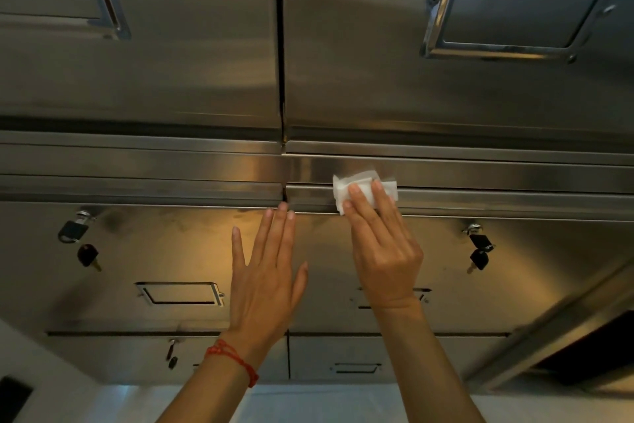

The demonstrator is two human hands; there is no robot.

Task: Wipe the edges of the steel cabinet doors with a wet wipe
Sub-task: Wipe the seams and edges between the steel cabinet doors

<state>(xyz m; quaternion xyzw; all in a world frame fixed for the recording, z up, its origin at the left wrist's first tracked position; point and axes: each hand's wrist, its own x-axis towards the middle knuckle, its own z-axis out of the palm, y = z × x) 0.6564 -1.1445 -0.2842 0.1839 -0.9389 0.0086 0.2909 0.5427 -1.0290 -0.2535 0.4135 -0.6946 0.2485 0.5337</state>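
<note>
Brushed-steel cabinet doors (pixel 446 251) fill my view. My right hand (pixel 380 247) presses a folded white wet wipe (pixel 363 187) onto the lower right door's top edge, fingers straight, together. Left hand (pixel 266 271) rests flat, fingers spread. I'd keep pressure even along the lip.

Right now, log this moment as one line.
right hand: presses wipe on door edge | left hand: flat on door | step: wiping
</note>
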